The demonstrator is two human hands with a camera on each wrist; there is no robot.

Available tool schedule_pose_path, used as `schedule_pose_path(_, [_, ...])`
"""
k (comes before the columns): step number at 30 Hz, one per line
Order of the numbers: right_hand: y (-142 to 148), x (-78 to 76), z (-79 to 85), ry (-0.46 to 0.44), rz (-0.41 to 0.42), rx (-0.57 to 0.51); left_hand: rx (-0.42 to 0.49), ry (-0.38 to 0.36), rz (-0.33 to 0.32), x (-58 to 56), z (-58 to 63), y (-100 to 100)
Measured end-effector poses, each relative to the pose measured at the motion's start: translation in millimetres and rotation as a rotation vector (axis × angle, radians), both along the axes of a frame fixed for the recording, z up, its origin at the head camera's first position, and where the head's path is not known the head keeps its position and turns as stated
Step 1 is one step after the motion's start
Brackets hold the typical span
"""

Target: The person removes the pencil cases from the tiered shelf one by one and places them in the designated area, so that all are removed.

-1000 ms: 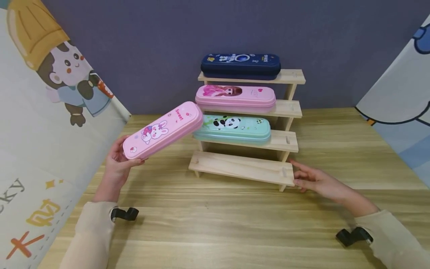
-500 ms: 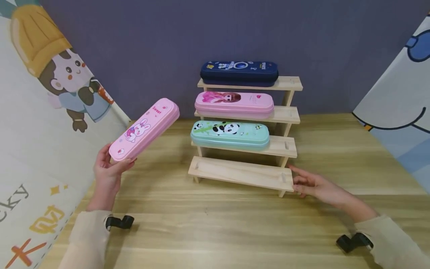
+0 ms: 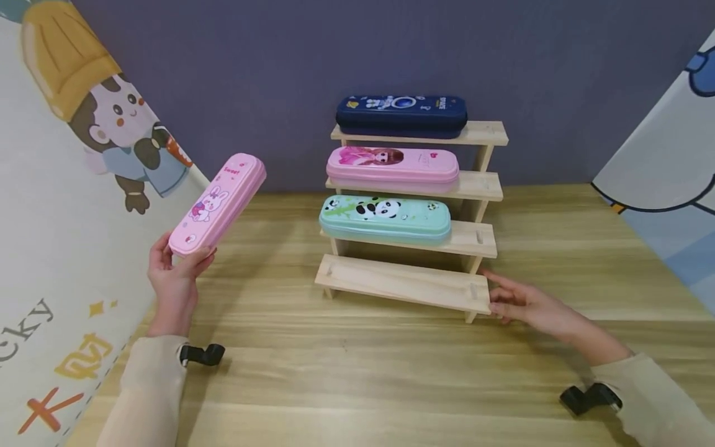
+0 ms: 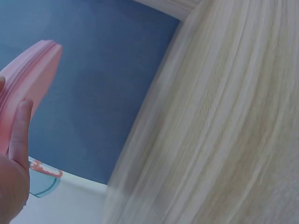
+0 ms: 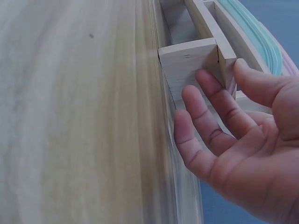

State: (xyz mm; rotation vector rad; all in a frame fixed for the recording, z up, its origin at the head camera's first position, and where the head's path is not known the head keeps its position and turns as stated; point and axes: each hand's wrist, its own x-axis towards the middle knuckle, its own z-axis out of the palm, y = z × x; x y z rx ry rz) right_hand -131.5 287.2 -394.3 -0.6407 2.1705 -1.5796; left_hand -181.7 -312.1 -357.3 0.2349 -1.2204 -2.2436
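Observation:
My left hand (image 3: 175, 279) grips the lower end of a pink pencil case (image 3: 218, 205) with a bunny and "Sweet" on its lid. The case is tilted, its far end up, to the left of a stepped wooden display rack (image 3: 402, 282). In the left wrist view, fingers (image 4: 19, 130) lie along the side of the case (image 4: 35, 84). At the right end of the rack's lowest step, my right hand (image 3: 530, 307) pinches the board. The right wrist view has the thumb (image 5: 257, 81) on the board's edge and the index finger below it.
Upper steps hold a mint panda pencil case (image 3: 385, 218), a pink pencil case with a doll picture (image 3: 393, 166) and a navy space pencil case (image 3: 402, 116). Behind the wooden table (image 3: 346, 385) rises a dark blue wall (image 3: 251, 74); printed panels flank both sides.
My left hand has carried the bunny pencil case leftward, away from the rack, and turned it more upright. The right hand stays at the lowest step.

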Motion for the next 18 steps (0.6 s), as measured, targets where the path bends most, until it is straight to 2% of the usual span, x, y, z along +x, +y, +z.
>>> schedule_pose_path(5, [0.7, -0.4, 0.8, -0.006, 0.009, 0.001, 0.033, -0.056, 0.044, -8.3, -3.9, -5.5])
schedule_pose_path(10, [1.6, -2.0, 0.9, 0.027, 0.000, 0.003, 0.013, -0.068, 0.070, -16.2, -6.7, -10.5])
schedule_pose_path(15, [1.0, -1.4, 0.1, 0.005, 0.005, -0.012, 0.006, -0.088, 0.112, -21.0, -7.3, -16.5])
schedule_pose_path(18, [0.7, -0.7, -0.7, -0.005, 0.009, -0.022, 0.018, -0.104, 0.112, -24.1, -8.0, -19.8])
